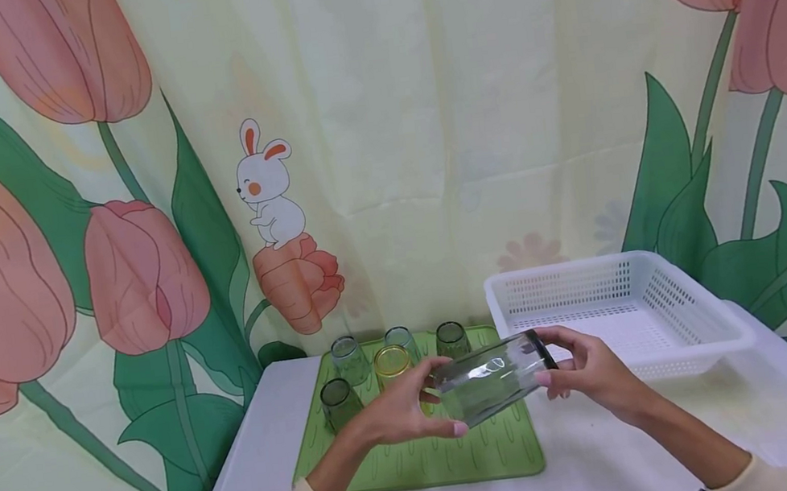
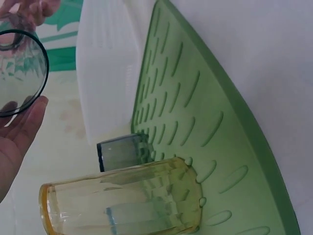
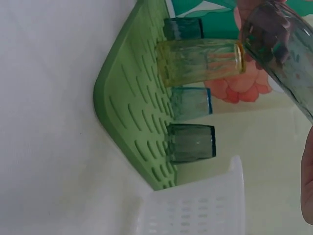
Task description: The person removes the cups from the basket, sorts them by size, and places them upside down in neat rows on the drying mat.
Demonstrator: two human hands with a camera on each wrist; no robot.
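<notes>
A tall, grey-tinted drinking glass (image 1: 492,380) is held in the air, tilted, over a green drying mat (image 1: 462,460). My right hand (image 1: 590,369) grips its dark end, thumb in front and fingers behind. At the other end, my left hand (image 1: 404,406) spreads thumb and fingers around the glass. In the left wrist view, left fingertips lie right at the dark round rim of the glass (image 2: 48,63). A yellow glass (image 1: 392,361) stands upright on the mat behind the left hand, partly hidden by it.
Also upright on the mat are a dark glass (image 1: 341,403) at the left, two bluish glasses, one (image 1: 351,361) left of the other (image 1: 402,342), and a dark grey glass (image 1: 452,340) at the back. A white perforated basket (image 1: 694,325) stands on the white table (image 1: 607,456), right of the mat.
</notes>
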